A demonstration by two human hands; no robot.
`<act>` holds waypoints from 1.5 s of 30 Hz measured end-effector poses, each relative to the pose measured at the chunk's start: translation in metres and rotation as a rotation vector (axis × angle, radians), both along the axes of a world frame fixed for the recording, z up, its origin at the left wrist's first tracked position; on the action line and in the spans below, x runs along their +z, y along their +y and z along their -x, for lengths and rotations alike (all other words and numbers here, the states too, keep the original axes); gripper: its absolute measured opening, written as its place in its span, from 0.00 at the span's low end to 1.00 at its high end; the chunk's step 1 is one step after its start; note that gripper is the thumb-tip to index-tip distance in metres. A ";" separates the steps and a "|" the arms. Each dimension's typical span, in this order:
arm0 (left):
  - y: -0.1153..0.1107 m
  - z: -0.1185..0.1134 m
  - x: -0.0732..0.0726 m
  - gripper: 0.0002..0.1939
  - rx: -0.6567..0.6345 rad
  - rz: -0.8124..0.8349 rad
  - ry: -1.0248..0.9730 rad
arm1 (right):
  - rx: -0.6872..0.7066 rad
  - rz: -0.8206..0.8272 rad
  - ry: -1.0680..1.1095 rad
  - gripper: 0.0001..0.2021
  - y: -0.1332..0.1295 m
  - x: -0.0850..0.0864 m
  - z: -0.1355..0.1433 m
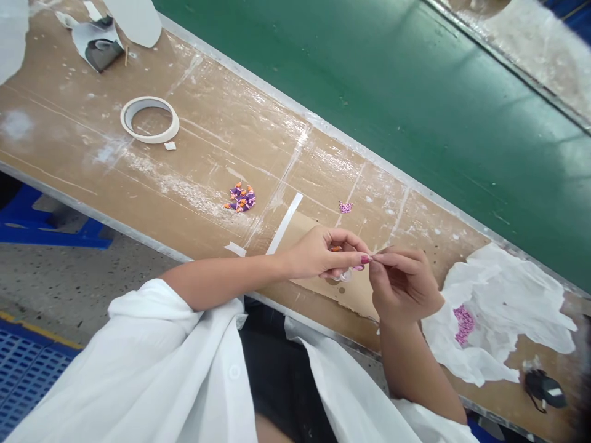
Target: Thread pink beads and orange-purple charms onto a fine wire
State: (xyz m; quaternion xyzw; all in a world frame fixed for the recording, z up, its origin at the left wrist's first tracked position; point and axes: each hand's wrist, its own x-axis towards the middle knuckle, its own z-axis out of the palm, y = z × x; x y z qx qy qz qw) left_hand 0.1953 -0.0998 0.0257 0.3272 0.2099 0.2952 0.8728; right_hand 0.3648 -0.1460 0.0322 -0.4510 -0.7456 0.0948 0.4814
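Item, one small orange-and-pink piece (336, 249), partly hidden, held within the fingers of the left hand (314, 251), above a brown board (360, 298); we find those fingers narrowed round it. Item, the right hand (406, 286), thumb and forefinger pinched narrow, their tips meeting the left thumb's; whether a bit lies between them is too small for us to tell. Progress: we judge the work on this piece under way; loose pink bits remain, but we cannot tell whether the other pieces are finished or waiting. Direction: orange shows above the left thumb, pink below its tip; the covering fingers keep us from reading the long axis or which way it points. Beyond the fingertips, a little heap of pink bits (345, 208); left of the fingers, a cluster of purple-and-orange pieces (244, 202), and farther, a tape roll (174, 129). Right of the fingers, we list a crumpled white sheet (512, 295) bearing more pink bits (464, 325).
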 end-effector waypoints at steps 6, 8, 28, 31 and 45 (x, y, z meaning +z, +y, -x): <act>-0.004 -0.001 -0.002 0.22 0.015 -0.052 -0.014 | 0.001 -0.007 -0.053 0.08 0.001 0.000 -0.001; -0.003 -0.001 -0.002 0.22 -0.001 -0.036 -0.030 | -0.005 -0.032 -0.111 0.09 0.001 0.001 -0.003; -0.002 -0.001 0.001 0.23 -0.070 -0.073 0.070 | -0.001 0.005 -0.142 0.09 -0.004 0.005 -0.005; -0.002 0.000 0.002 0.23 -0.078 -0.086 0.099 | 0.004 0.027 -0.156 0.09 -0.002 0.007 -0.005; 0.003 -0.006 -0.013 0.12 0.118 0.071 0.089 | 0.157 0.329 -0.219 0.07 -0.009 -0.006 -0.027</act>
